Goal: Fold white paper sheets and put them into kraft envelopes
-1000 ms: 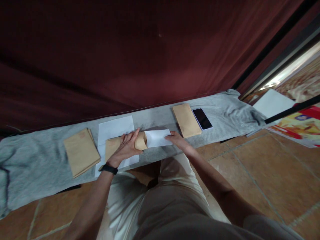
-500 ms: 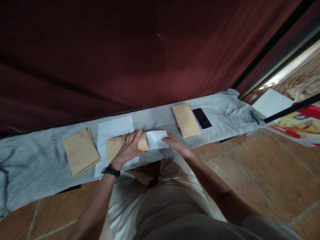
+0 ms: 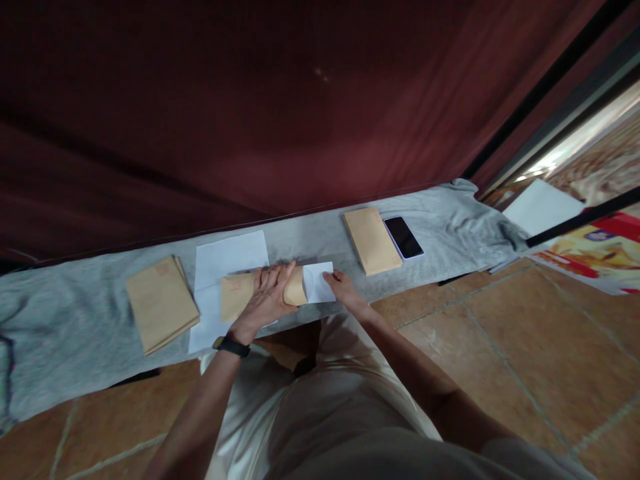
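Indoors (home or shop, cannot tell): brown tiled floor [image 3: 540,347], dark red drape [image 3: 300,120], grey cloth [image 3: 70,327] over narrow surface.

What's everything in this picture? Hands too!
Curtain: one, dark red, behind
Cloth: one, grey, across middle
Left envelope stack: one, brown, on cloth
Right envelope stack: one, brown, on cloth
Single envelope: one, brown, between stacks
Slip: one, white, protruding from single envelope
White paper: count unclear, white, beneath single envelope
Phone: one, black, beside right envelope stack
Loose sheet: one, white, far right
Printed panel: one, red-yellow, far right
Bars: at least two, black, right
Tiled floor: one, brown, below
Clothes: count unclear, pale, bottom middle
Wristband: one, black, left wrist
Left hand: one, on single envelope
Right hand: one, pinching slip
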{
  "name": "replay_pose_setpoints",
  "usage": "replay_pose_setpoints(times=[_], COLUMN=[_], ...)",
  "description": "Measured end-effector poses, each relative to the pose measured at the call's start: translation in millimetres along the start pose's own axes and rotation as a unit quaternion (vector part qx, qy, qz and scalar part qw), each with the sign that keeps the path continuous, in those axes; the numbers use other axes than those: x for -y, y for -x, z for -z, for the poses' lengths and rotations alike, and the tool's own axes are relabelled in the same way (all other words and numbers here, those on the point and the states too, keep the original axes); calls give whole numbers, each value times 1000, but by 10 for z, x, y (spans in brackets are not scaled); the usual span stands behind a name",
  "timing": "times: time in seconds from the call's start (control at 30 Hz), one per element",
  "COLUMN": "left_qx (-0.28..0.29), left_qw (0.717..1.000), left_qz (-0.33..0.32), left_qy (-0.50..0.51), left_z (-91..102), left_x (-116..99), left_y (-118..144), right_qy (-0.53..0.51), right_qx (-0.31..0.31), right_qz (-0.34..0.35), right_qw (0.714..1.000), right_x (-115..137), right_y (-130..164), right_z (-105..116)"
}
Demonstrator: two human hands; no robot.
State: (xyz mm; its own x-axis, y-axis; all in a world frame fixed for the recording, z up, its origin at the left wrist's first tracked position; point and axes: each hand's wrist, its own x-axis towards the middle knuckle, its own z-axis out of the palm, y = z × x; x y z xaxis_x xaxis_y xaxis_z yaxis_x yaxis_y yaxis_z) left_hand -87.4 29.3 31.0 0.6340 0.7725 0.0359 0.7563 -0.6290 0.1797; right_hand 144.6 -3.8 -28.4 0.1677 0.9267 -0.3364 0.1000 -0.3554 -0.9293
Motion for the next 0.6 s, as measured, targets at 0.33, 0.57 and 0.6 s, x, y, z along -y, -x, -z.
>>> replay_pose_setpoints(times=[0.33, 0.57, 0.6], left_qx=[-2, -14, -16], left_qw=[1000, 1000, 1000], left_qz=[-10, -2, -1], left_qy=[7, 14, 16], left_z=[38, 38, 34], left_x=[-175, -150, -141], left_y=[-33, -35, -35], right_qy=[9, 33, 47], right_qx=[14, 14, 16], right_qz=[20, 34, 41], right_qw=[1000, 999, 998], right_x=[44, 37, 39], right_y=[18, 65, 80], right_z=[-166, -177, -163])
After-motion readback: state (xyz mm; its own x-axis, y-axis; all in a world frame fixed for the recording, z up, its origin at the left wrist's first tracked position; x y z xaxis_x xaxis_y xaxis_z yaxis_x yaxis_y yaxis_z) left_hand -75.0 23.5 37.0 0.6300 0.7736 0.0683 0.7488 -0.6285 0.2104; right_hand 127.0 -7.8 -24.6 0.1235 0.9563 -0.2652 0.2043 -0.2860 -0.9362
